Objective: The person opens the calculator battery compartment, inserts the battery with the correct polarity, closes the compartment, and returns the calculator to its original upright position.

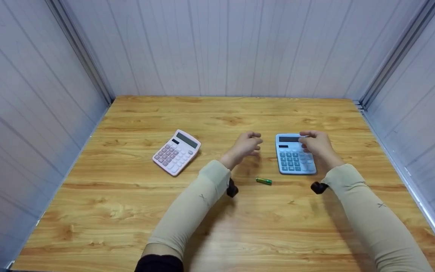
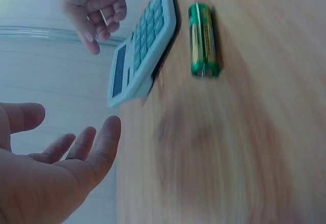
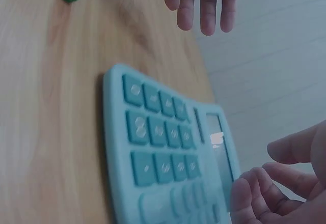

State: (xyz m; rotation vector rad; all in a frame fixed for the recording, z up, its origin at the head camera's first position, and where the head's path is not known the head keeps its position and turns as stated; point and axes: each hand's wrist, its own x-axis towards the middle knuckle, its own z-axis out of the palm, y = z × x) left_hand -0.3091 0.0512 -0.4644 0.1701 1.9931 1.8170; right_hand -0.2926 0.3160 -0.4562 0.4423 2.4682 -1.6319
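A blue calculator (image 1: 296, 158) lies face up on the right half of the table, its display at the far end. Over its upper right corner hovers my right hand (image 1: 317, 145), fingers loosely bent with nothing in them. My left hand (image 1: 244, 146) is above the wood to the left of that calculator, fingers relaxed and apart, holding nothing. A green and gold battery (image 1: 264, 181) lies on its side, nearer to me than both hands; the left wrist view shows the battery (image 2: 202, 40) beside the calculator (image 2: 147, 46).
A pink calculator (image 1: 177, 152) lies tilted on the left part of the wooden table (image 1: 127, 211). Pale panelled walls (image 1: 217, 49) stand at the back and both sides. A black wrist camera (image 1: 232, 188) hangs under the left forearm, another camera (image 1: 319, 187) under the right.
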